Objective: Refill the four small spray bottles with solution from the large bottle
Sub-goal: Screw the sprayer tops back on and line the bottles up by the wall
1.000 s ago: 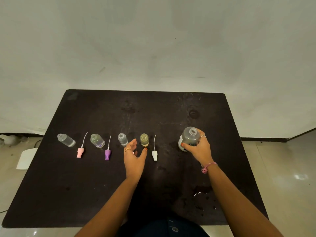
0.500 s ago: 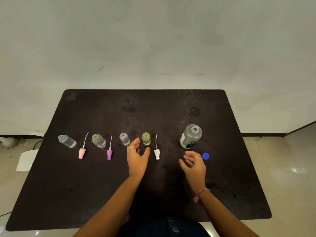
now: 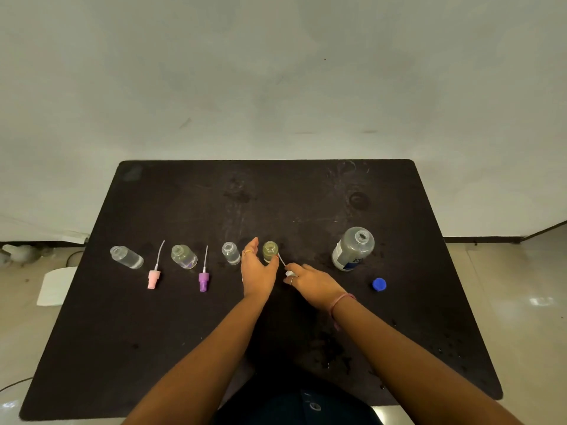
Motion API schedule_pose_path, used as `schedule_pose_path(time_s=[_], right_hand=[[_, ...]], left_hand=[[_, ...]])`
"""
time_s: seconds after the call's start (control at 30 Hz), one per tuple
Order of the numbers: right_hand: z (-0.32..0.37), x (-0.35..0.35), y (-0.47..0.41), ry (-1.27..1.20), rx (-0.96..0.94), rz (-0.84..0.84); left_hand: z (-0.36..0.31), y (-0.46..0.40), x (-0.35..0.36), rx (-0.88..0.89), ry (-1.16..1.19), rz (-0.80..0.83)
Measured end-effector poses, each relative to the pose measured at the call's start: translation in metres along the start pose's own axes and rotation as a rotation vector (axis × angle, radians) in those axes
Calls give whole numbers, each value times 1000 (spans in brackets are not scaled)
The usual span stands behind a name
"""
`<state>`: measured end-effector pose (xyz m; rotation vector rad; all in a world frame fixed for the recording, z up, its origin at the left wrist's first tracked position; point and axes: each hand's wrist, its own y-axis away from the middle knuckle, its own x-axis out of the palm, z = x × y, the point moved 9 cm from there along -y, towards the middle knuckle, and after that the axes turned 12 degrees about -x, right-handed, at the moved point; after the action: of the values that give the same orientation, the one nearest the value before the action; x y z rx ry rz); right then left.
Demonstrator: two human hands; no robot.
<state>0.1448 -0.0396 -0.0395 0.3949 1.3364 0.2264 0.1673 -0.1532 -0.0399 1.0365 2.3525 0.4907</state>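
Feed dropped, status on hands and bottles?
Left hand cupping yellow bottle. Right hand pinching white sprayer. Large bottle uncapped. Nothing blocking.
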Motion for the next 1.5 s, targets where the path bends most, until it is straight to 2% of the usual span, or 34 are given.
schedule_pose_path(time_s=[0.07,0.2,0.37,0.53,0.9,1.13,1.5], right_hand=[[0,-4,1,-46,-4,-47],[-18,-4,11,-271,142,-202],[-35,-22,49,-477,352,-535],[-32,-42,86,-566,386,-800],[-32,-83,111,-580,390,-980],[-32,-121,127,-514,402,-1092],[-34,-213,157,-687,316,-1185]], left_hand=[[1,-3,3,4,-24,10],[3,-7,7,-21,-52,25],[6,-13,10,-41,-48,39],[11,-18,12,-45,-86,41],[13,-18,12,-41,-89,58],[-18,9,1,109,-9,90],[-102,71,-40,308,161,23]])
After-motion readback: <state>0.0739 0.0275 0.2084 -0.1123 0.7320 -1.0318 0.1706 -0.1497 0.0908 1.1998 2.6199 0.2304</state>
